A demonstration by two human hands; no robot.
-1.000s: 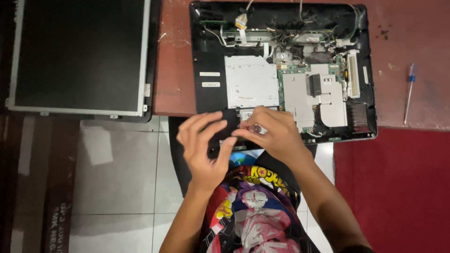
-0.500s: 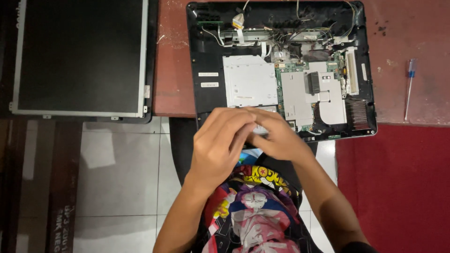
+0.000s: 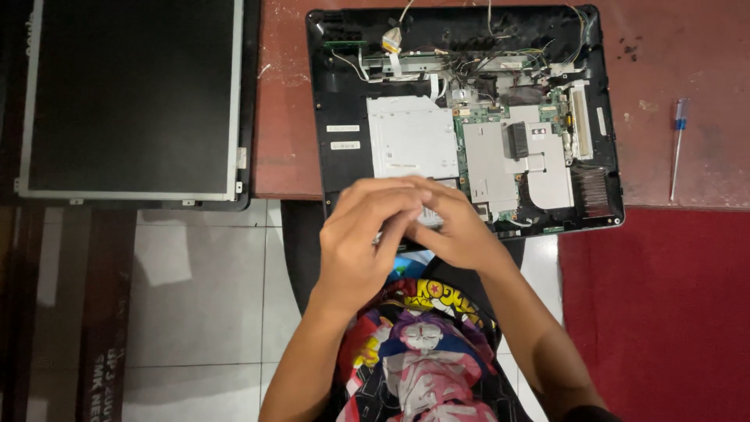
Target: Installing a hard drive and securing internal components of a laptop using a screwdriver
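Laptop base (image 3: 469,117), opened with its cover off, lies on the red-brown table (image 3: 289,117) near the front edge, and its front rim sticks out a little past that edge toward us. Inside it we see a silver metal plate (image 3: 412,137) on the left, a green circuit board (image 3: 516,152) with grey shielding on the right, and a tangle of thin wires (image 3: 484,59) along the back. Our left hand (image 3: 359,242) and right hand (image 3: 457,227) meet just in front of the base's front rim, fingers bunched together over a small pale part (image 3: 428,217) that shows between them. The left hand covers most of it, so we cannot tell which grip is clenched on it or how firmly. A detached flat screen panel (image 3: 129,98) lies at the left edge of the table, hanging over the front. A small screwdriver (image 3: 678,148) with a blue handle rests near the right edge, well apart from the hands. Below the hands we see a colourful printed shirt (image 3: 422,344).
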